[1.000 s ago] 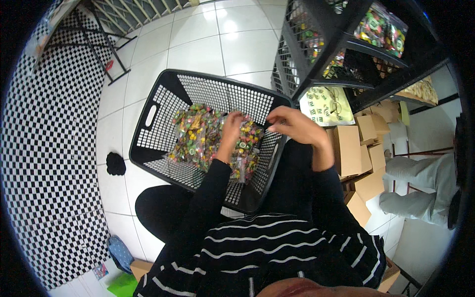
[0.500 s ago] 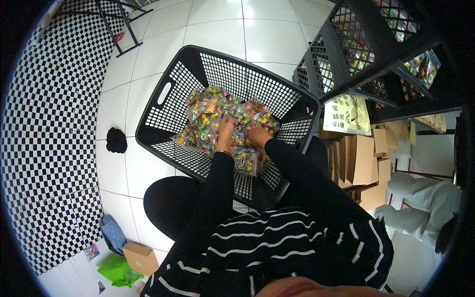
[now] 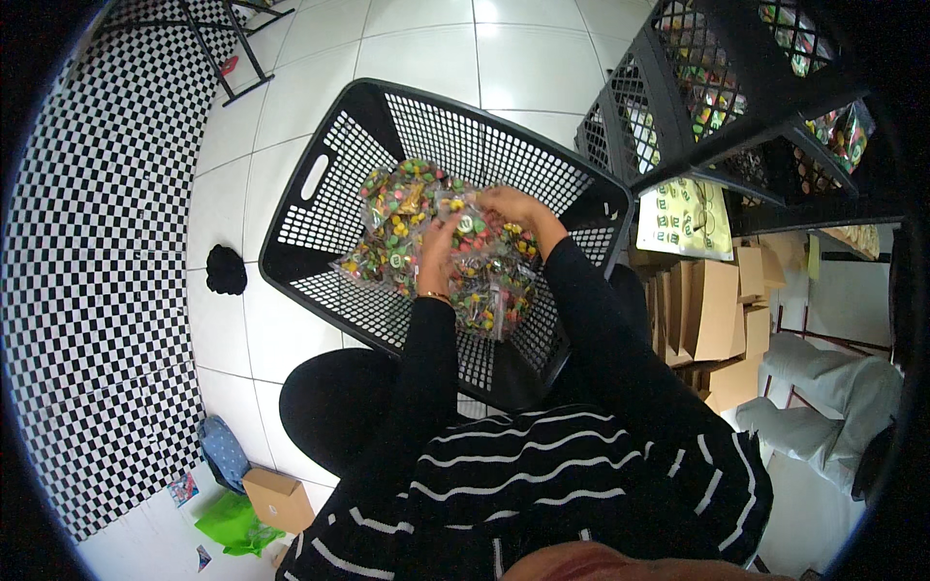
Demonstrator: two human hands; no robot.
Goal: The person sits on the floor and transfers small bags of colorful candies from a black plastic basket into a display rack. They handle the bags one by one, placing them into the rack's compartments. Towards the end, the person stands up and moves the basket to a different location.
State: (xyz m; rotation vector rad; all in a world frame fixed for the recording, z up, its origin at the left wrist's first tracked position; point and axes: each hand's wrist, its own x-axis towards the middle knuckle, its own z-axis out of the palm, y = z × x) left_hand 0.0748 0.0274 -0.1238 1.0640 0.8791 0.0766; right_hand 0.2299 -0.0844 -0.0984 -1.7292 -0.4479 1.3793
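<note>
"Black plastic mesh frames the scene; what lies inside the basket (image 3: 576, 194)?"

"Clear bags (image 3: 397, 228) of multicoloured pieces, heaped on its bottom, with one labelled bag (image 3: 472, 228) between the hands of a person in a striped top (image 3: 523, 465)."

"And the left hand (image 3: 438, 254)?"

"Half curled against that bag's left side (a thin band (image 3: 435, 295) circles the wrist); whether it grips the plastic, one cannot tell."

"The right hand (image 3: 515, 206)?"

"Fingers bent and partly closed at the bag's upper right edge; its hold, too, cannot be made out."

"And around the basket?"

"White floor tiles (image 3: 276, 339), a crumpled black cloth (image 3: 227, 270) to the left, and, at right, a black mesh crate (image 3: 746, 136) holding similar bags, near stacked cardboard boxes (image 3: 712, 310)."
</note>
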